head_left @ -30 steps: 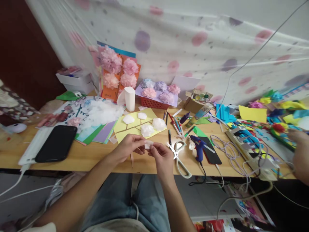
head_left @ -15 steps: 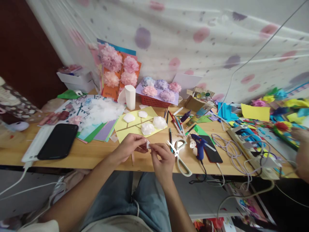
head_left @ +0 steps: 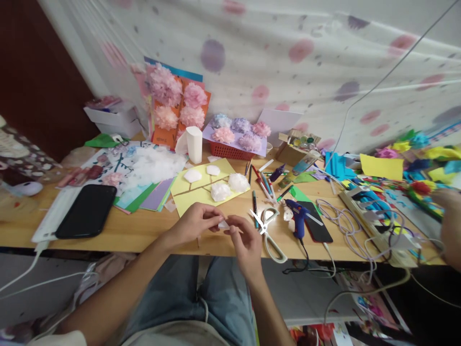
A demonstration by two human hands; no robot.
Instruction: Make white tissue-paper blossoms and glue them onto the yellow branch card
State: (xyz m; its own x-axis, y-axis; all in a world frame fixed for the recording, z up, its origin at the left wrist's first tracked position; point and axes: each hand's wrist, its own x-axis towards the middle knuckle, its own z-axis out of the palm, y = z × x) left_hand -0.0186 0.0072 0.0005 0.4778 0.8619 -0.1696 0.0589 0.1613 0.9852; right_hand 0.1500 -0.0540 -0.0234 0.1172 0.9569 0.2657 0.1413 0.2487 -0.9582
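Observation:
Between the fingertips of both hands is a small piece of white paper (head_left: 224, 224), pinched from either side just above the table's front edge. My left hand (head_left: 196, 222) grips its left side; my right hand (head_left: 248, 240) has thumb and fingers on its right side. Just beyond the hands lies a yellow sheet (head_left: 187, 196) with brown branch lines, two flat white paper shapes (head_left: 192, 175) and two fluffy white tufts (head_left: 220, 192). White-handled scissors (head_left: 274, 249) lie partly open beside my right hand.
A blue glue gun (head_left: 298, 218) stands right of the scissors, near a dark phone (head_left: 317, 223) and a power strip (head_left: 374, 230) with tangled cables. A black phone (head_left: 86, 211) lies left. Another person's hand (head_left: 450, 226) shows at the right edge. Paper flowers (head_left: 194, 96) stand behind.
The white paper has turned flatter between my fingers and sits slightly lower. My right hand has shifted a little down, its fingers more curled. The items on the table are unmoved.

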